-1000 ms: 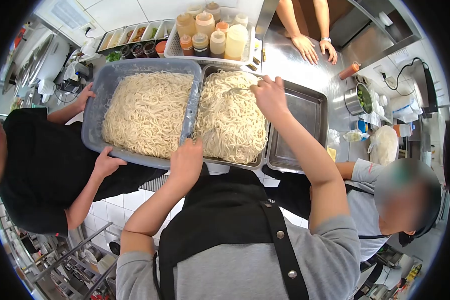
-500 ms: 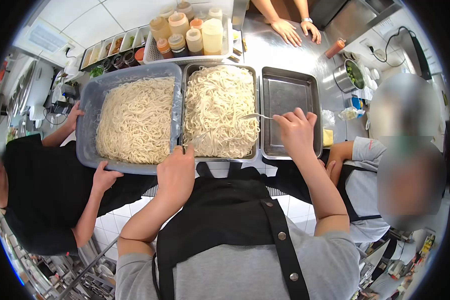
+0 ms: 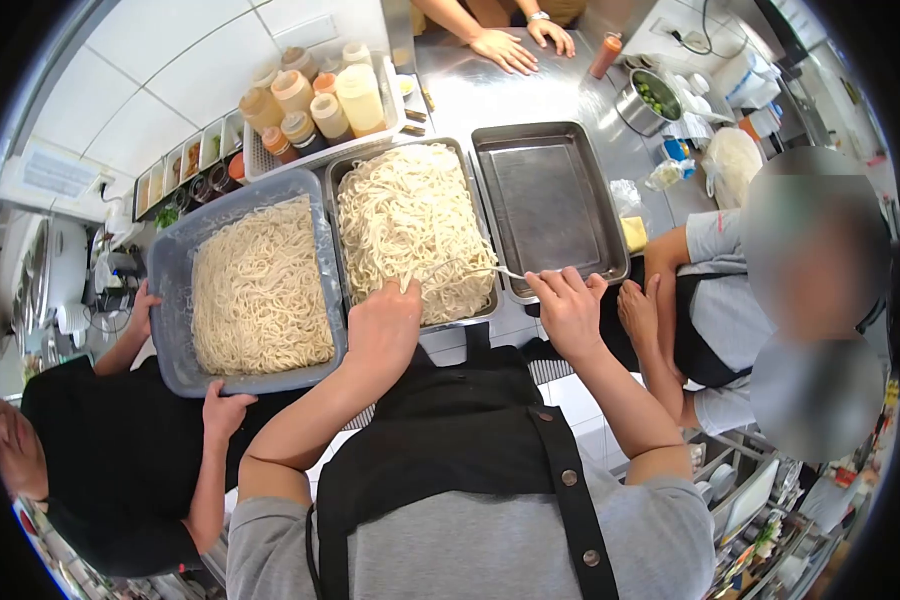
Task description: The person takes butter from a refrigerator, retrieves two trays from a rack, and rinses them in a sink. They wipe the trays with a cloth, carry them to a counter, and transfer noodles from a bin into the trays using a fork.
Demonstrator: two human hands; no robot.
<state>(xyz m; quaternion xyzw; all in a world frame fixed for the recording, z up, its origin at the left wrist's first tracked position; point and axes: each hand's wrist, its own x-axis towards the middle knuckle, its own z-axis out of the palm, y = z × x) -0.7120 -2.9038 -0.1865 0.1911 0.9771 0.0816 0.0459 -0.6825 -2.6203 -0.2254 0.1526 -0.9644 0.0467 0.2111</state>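
Observation:
A metal tray (image 3: 486, 225) heaped with pale noodles (image 3: 400, 215) lies in front of me. My right hand (image 3: 568, 310) is closed on the handle of a fork (image 3: 510, 273), whose head reaches into the noodles at the near right. At the tray's near edge, my left hand (image 3: 385, 325) is closed around a thin metal utensil (image 3: 432, 268); its tip is lost among the noodles. To the left, a grey plastic tub (image 3: 170, 290) holds more noodles (image 3: 260, 290). A second metal tray (image 3: 550, 200), bare inside, sits to the right.
A person in black on the left grips the tub with both hands (image 3: 228, 408). Another person stands close on the right, arms folded (image 3: 660, 310). Across the steel counter rest someone's hands (image 3: 505, 50). Sauce bottles (image 3: 360, 95) crowd a white basket (image 3: 395, 90); a pot (image 3: 648, 103) stands back right.
My view has shifted. My right hand has come left and nearer with the fork, from over the bare tray. My left hand has moved from the tub's edge to the noodle tray.

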